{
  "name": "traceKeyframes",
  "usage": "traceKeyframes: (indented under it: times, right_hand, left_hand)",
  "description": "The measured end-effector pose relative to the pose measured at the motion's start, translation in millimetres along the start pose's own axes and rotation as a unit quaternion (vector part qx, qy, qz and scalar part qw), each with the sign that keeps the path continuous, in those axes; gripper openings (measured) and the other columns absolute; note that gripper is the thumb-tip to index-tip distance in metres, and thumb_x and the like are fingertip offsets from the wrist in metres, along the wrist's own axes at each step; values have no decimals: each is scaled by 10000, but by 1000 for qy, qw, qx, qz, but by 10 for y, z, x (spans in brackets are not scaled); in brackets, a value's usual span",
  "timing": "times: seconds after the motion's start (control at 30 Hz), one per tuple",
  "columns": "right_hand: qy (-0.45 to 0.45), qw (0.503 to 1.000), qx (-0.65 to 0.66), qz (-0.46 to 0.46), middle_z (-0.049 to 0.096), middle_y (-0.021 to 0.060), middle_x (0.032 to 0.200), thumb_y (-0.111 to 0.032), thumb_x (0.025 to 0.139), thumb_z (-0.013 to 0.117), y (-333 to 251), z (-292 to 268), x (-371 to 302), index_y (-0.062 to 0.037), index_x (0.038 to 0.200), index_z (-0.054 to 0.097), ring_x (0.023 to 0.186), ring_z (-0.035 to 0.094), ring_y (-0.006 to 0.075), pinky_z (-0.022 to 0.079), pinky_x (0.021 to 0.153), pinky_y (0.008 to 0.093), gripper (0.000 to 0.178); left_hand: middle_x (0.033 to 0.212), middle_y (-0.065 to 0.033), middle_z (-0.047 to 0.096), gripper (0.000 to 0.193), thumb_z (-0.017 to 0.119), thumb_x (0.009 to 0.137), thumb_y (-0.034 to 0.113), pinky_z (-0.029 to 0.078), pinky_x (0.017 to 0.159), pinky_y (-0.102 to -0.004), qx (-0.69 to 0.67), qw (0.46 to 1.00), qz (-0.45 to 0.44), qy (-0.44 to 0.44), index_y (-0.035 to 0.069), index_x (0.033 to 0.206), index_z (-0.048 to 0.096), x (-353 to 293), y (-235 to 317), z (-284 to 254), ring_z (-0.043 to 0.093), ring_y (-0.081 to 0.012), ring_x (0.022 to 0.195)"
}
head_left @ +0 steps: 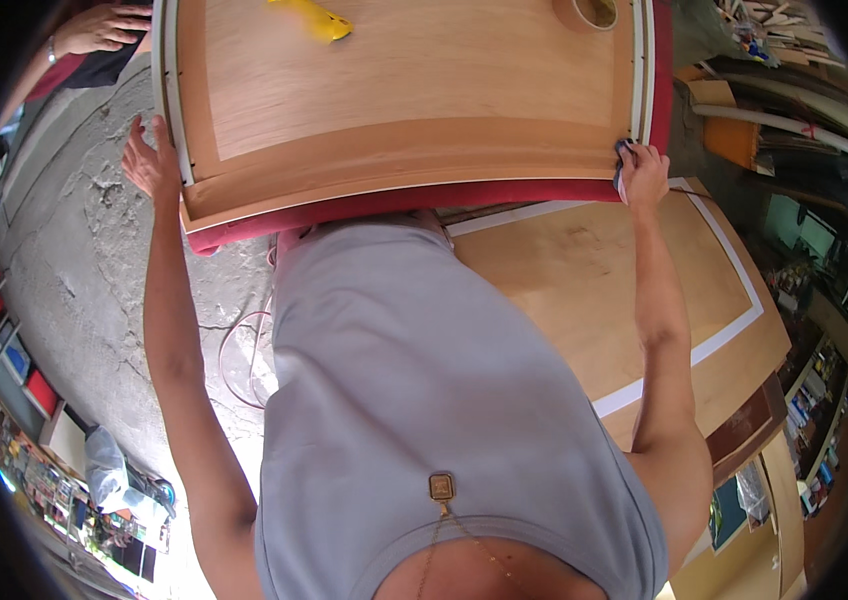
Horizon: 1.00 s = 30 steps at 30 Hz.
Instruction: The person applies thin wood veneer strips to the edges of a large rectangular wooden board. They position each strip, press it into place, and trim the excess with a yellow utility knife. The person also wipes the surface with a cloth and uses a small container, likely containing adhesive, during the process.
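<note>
In front of me a framed wooden panel (424, 150) with pale edge strips lies on a red-covered surface (344, 212). Beside its left edge is my left hand (151, 160), fingers apart and holding nothing; whether its palm touches the edge I cannot tell. At the near right corner, my right hand (644, 175) closes around a small dark blue and pale thing (623, 160), mostly hidden by the fingers, against the edge. On the panel lie a yellow thing with a dark tip (322, 20), its kind unclear, and a roll of brown tape (592, 14).
Another person's hand (99, 30) is at the far left. A second wooden board (564, 290) with a white border stands at my right. Pink cord (227, 360) loops over the cracked concrete floor (94, 260). Wood pieces (794, 100) crowd the far right.
</note>
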State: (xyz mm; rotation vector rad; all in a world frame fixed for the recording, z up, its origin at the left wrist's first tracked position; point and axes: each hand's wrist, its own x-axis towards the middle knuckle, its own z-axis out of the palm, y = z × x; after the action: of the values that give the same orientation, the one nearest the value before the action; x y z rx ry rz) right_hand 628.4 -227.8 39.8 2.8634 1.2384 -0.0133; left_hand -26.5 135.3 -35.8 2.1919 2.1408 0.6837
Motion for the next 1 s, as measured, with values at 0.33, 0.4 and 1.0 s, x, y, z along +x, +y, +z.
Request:
traceKeyframes:
  times: [0.33, 0.4, 1.0]
  right_hand:
    - [-8, 951, 210, -225, 672, 94, 893, -183, 815, 688, -2370, 210, -946, -92, 875, 699, 895, 600, 303, 497, 768, 436, 110]
    - [-7, 927, 261, -271, 665, 80, 843, -172, 793, 724, -3146, 184, -1211, -78, 841, 685, 854, 606, 286, 506, 711, 406, 112]
    - [66, 957, 261, -111, 640, 74, 901, -183, 791, 704, -4978, -18, -1197, -117, 925, 684, 915, 612, 299, 528, 748, 418, 151]
  left_hand:
    - [1210, -178, 607, 584, 467, 985, 500, 365, 996, -455, -191, 979, -55, -54, 71, 1380, 499, 28, -60, 98, 535, -337, 1142]
    - [1188, -206, 602, 567, 463, 999, 463, 373, 987, -449, -276, 958, -58, -58, 37, 1371, 501, 32, 15, 92, 537, -339, 1123]
    - [1103, -97, 616, 288, 680, 866, 294, 362, 998, -490, -199, 914, 268, -231, 99, 1078, 666, -303, 189, -651, 499, -333, 1136]
